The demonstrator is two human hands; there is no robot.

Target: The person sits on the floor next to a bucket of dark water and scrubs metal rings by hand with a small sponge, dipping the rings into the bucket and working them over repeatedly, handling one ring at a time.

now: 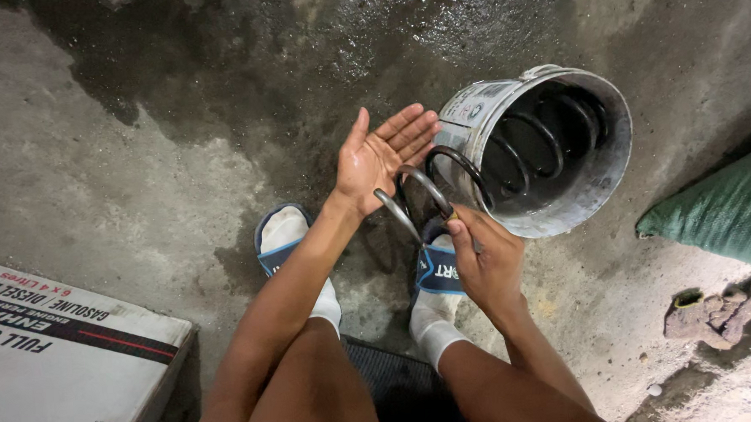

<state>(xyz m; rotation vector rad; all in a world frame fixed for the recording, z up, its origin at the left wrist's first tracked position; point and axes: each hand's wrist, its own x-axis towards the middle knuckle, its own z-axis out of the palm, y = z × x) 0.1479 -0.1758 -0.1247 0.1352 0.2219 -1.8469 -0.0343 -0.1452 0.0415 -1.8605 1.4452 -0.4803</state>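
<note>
Here, seen from above: bare knees drawn up over a wet, stained concrete floor [136, 145], feet in white socks [435, 322] and blue slide sandals [439, 271]. Left hand [377, 156] released and spread flat, palm up, fingers together and pointing toward the mouth of a tipped metal bucket [550, 144], holding nothing. Right hand [487, 261] clenched around the near end of a black coil spring [442, 187], thumb and fingers pinching the steel wire just beside the right foot. Nearest loop of the spring curved up between the two hands, close against the heel of the open palm; whether touching it, impossible to tell. Rest of the coils running back inside the bucket, dark rings visible against the grey inner wall. Bucket lying on its side with its open mouth facing the camera, a paper label on the outer wall near the left fingertips. At lower left, a white cardboard box [62, 368] with red and black print, well apart from the hands. At right, the edge of a green woven sack [721, 208]. Below the sack, a crumpled dirty rag [718, 314] on the floor.
</note>
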